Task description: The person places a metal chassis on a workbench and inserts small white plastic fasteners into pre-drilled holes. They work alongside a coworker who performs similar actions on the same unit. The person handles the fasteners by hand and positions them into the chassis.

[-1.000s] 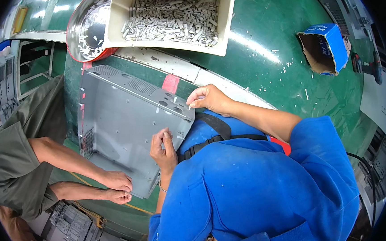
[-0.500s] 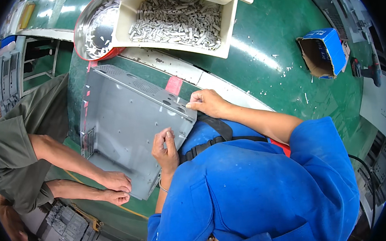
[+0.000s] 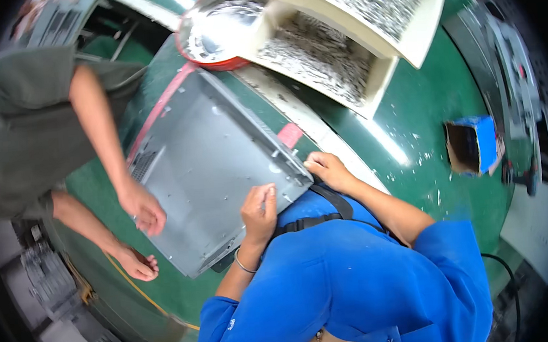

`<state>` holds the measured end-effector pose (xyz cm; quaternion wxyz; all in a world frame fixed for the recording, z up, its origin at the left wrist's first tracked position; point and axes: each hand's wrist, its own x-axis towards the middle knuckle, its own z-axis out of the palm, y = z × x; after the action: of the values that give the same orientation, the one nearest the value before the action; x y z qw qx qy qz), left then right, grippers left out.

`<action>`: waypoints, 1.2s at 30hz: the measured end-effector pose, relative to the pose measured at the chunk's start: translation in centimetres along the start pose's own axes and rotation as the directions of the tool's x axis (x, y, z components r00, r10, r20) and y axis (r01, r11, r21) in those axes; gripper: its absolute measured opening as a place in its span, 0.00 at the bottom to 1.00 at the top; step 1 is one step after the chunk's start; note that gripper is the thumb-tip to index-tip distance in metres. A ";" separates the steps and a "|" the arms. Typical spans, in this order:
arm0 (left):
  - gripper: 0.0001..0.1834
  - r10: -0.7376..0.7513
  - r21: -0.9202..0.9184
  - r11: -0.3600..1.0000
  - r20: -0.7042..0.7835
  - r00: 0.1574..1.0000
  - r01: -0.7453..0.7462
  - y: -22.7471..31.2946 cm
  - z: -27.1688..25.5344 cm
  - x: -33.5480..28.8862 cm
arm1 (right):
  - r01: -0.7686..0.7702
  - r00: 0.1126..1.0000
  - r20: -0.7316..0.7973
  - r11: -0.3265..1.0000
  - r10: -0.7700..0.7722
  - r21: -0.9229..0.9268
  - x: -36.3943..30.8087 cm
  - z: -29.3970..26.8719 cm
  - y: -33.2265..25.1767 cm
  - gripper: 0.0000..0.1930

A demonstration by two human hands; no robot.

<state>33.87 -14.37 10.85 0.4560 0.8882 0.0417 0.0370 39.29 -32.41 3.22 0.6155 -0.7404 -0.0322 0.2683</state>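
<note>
- Housing (image 3: 203,163) of gray metal lay at nine o'clock from mid-view, open side up, its raised wall (image 3: 253,123) running from its twelve o'clock round to a three o'clock corner.
- At that corner I saw the right hand (image 3: 328,169), fingers curled, thumb and forefinger close together; I could not tell whether a small part sat between them.
- The left hand (image 3: 261,209), at the housing's four o'clock, was half curled over the near edge, thumb beside forefinger; I could not make out anything held.
- For fingertip work there, I judged a straight, square press best, with the left hand bracing the edge, since a sideways push could slide the metal.
- Toward eight o'clock, a co-worker's hands (image 3: 143,209) limited any sweep.
- A red-rimmed bowl (image 3: 225,65) bounded twelve; a cream bin (image 3: 379,87) of pale parts stood at one.
- The surface's white edging (image 3: 317,125) passed just beyond the right hand.
- A blue box (image 3: 487,143) sat well apart at three, so I thought a short upward lift the safest way out.
</note>
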 end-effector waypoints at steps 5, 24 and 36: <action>0.04 0.045 -0.055 0.997 -0.045 0.998 -0.048 0.0 0.1 -0.1 | -0.138 0.985 0.110 0.990 0.137 0.001 0.6 -0.3 1.3 0.17; 0.09 0.285 -0.148 0.940 -0.147 0.947 -0.306 4.5 -2.1 3.5 | -0.459 0.848 0.483 0.757 0.218 0.465 -2.0 0.3 -12.1 0.13; 0.06 0.087 -0.459 0.888 0.092 0.992 -0.035 0.1 -4.0 7.1 | -0.454 0.859 0.450 0.771 0.245 0.447 0.9 1.8 -12.9 0.18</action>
<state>40.53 -10.42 13.44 0.6522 0.7577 -0.0212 0.0110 42.91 -27.33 14.66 0.7187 -0.4661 0.0712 0.5110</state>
